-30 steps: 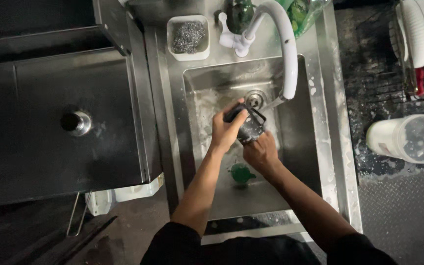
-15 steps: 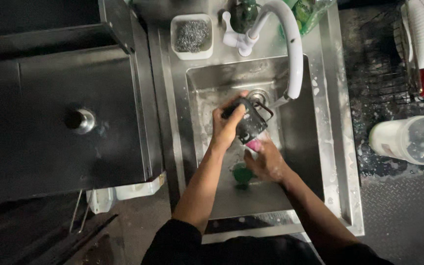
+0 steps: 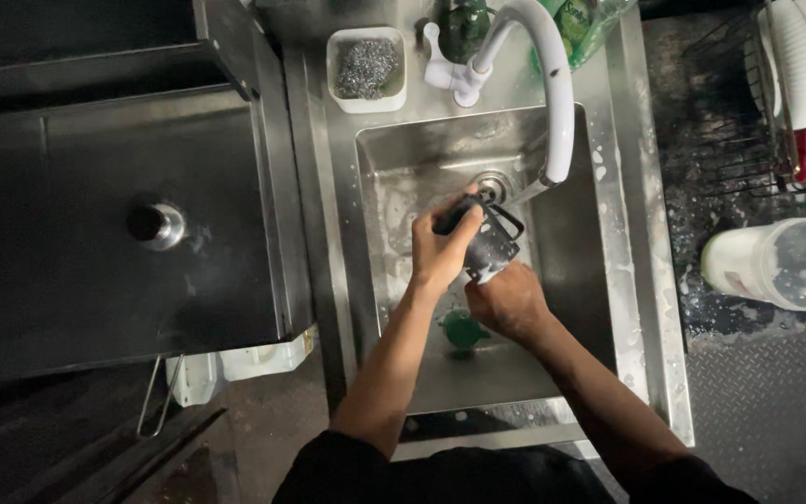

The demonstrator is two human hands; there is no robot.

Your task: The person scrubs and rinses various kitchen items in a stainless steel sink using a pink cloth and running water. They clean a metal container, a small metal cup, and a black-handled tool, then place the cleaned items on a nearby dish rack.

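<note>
My left hand (image 3: 440,245) grips a dark, soapy cup with a handle (image 3: 489,245) over the steel sink (image 3: 608,280). My right hand (image 3: 507,301) is closed just below the cup, pressed against its foamy lower end; what it holds is hidden by the fingers. Both hands are under the white curved faucet (image 3: 552,84), close to the drain (image 3: 491,187). A green round object (image 3: 461,329) lies on the sink floor below my right hand.
A white tub with a steel scourer (image 3: 367,67) sits behind the sink. A clear plastic container (image 3: 781,264) lies on the dark counter at the right, beside a dish rack (image 3: 795,84). A black counter with a round knob (image 3: 156,224) is on the left.
The cup stays in my left hand and has tilted slightly. My right hand shifted along the cup's lower end and back, and a pink item seen between its fingers is now hidden.
</note>
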